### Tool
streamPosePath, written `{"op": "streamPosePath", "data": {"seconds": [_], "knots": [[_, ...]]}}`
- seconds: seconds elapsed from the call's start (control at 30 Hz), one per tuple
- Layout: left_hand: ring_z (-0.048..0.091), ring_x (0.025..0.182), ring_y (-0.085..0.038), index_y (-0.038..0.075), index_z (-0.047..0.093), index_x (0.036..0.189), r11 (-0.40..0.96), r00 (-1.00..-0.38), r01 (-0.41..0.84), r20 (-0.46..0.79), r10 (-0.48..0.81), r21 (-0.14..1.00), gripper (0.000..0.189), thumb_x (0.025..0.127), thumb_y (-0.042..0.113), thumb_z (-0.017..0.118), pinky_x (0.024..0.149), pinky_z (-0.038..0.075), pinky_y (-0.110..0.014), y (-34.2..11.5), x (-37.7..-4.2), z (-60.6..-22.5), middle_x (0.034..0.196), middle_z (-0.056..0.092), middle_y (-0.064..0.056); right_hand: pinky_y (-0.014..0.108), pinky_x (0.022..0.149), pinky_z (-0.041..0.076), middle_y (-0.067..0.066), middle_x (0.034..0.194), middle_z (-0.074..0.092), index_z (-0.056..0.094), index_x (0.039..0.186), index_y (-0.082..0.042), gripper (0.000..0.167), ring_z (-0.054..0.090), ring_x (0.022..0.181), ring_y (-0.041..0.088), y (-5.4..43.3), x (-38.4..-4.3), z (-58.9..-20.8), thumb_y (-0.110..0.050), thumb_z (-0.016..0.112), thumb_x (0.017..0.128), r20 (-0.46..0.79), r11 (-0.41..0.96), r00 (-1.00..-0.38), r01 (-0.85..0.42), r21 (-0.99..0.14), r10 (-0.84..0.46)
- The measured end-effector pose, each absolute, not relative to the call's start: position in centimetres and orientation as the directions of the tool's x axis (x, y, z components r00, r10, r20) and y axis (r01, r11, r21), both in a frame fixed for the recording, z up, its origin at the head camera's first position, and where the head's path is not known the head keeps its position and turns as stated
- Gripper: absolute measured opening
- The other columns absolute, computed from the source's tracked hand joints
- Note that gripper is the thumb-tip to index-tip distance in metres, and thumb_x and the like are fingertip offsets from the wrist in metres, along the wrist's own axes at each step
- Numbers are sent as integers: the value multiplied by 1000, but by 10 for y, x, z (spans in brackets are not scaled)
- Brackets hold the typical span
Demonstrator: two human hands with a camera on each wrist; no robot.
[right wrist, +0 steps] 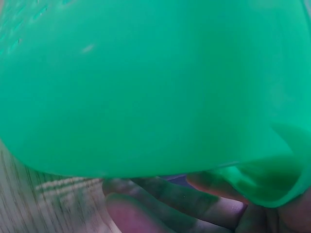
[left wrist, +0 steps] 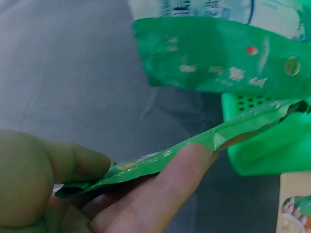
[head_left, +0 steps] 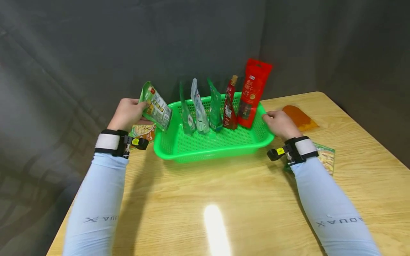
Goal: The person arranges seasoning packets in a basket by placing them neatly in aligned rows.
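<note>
My left hand [head_left: 126, 113] pinches a green food packet [head_left: 158, 111] by its edge, thumb on one face and fingers behind. The packet leans over the left end of a green plastic basket [head_left: 211, 155]. In the left wrist view the packet [left wrist: 146, 164] appears nearly edge-on. My right hand [head_left: 279, 123] grips the basket's right rim, fingers below it in the right wrist view. Inside the basket stand a green pouch [head_left: 187, 119], a pale pouch [head_left: 200, 113], another green pouch [head_left: 216, 108], a dark red spouted pouch [head_left: 229, 110] and a tall red packet [head_left: 253, 92].
On the wooden table [head_left: 179, 199], a food packet [head_left: 144, 132] lies partly under the left hand. Right of the basket lie an orange-brown packet [head_left: 298, 118] and a green-edged packet [head_left: 326, 158], partly behind the right wrist. A dark grey curtain [head_left: 192, 39] hangs behind.
</note>
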State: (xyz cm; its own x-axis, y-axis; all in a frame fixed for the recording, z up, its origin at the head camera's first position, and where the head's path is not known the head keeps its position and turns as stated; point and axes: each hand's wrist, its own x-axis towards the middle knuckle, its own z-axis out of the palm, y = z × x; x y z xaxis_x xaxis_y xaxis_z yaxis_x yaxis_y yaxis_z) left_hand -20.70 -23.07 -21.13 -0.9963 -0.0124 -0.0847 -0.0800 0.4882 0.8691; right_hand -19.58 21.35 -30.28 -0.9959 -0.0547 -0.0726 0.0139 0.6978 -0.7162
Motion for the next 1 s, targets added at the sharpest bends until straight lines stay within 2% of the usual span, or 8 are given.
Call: {"op": "streamPosePath", "data": {"seconds": [0.23,0.3,0.37,0.43,0.5,0.53,0.77,1.0], "knots": [[71,71,-22,-14,54,131,547,-993,-80,-113,27,833,43,106,19,41,76,58,-39,-216,-217,-222,119,53,-29,51,94,40,27,143,43,36,149,7,60,45,112,38,213,-196,-303,-34,37,106,-76,682,-996,26,-731,-43],[70,69,-25,-14,59,120,564,-993,-72,-110,34,822,39,106,18,42,78,57,-43,-211,-221,-224,105,54,-25,51,95,39,27,143,43,37,148,8,59,44,113,38,214,-197,-302,-34,37,106,-69,688,-997,23,-725,-39],[66,61,-26,-9,60,98,582,-992,-77,-120,35,809,33,106,17,42,78,57,-44,-207,-225,-227,81,51,-14,52,96,39,27,143,44,38,148,8,59,45,113,38,214,-197,-302,-34,37,106,-68,687,-997,24,-726,-37],[64,57,-29,2,51,77,598,-990,-85,-136,40,797,33,105,16,42,78,57,-45,-205,-229,-230,64,41,-5,51,96,39,27,143,44,38,147,8,58,45,114,37,213,-196,-302,-33,38,106,-69,685,-997,27,-728,-35],[61,56,-34,10,38,68,616,-987,-89,-155,54,783,38,105,15,41,78,57,-46,-202,-233,-232,55,32,0,51,97,39,27,144,43,38,147,9,58,45,115,37,213,-196,-302,-32,38,106,-74,685,-997,32,-728,-33],[61,56,-36,12,32,66,626,-984,-91,-165,61,775,41,105,15,41,78,57,-45,-201,-235,-234,52,29,2,52,98,39,27,145,43,38,147,9,59,45,116,37,213,-196,-302,-33,38,106,-77,684,-997,35,-729,-31],[66,61,-31,14,33,61,732,-972,-40,-195,128,680,46,105,15,44,77,57,-44,-199,-244,-241,51,29,3,51,96,40,27,145,43,37,148,8,59,46,114,37,213,-196,-301,-33,38,106,-81,680,-996,40,-732,-28],[70,64,-33,11,41,59,880,-979,-8,-181,89,475,43,99,20,53,52,54,-35,-192,-248,-241,52,50,-5,53,101,38,27,148,40,36,148,8,59,44,119,37,214,-197,-303,-33,39,106,-91,672,-996,52,-739,-24]]}}
